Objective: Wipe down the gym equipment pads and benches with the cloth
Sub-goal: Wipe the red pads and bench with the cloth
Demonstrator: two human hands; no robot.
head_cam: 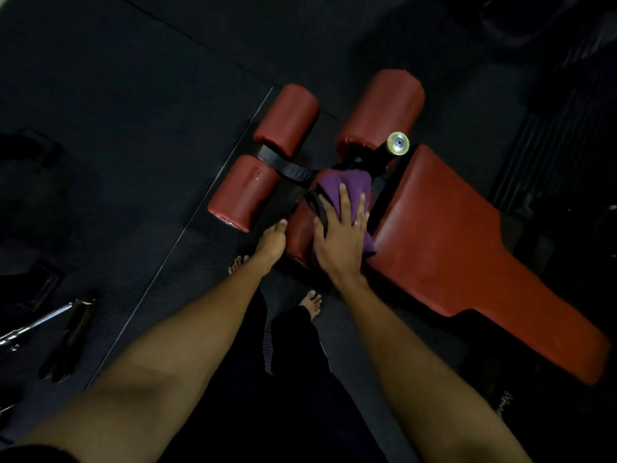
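Note:
A red padded bench point(450, 242) runs from the centre toward the lower right. Red roller pads stand at its head: one at the near left point(242, 193), one above it point(288, 118), one at the back right point(384, 108). My right hand point(340, 238) lies flat, fingers spread, pressing a purple cloth point(347, 182) onto the nearest red roller pad point(298, 228) beside the bench seat. My left hand point(272, 243) rests on that pad's left end, its fingers mostly hidden.
The floor is dark rubber matting with a pale seam point(187, 228) running diagonally. A chrome bar and black handles point(63, 324) lie at the lower left. My bare feet point(312, 304) stand just below the pad. A chrome knob point(398, 144) tops the bench frame.

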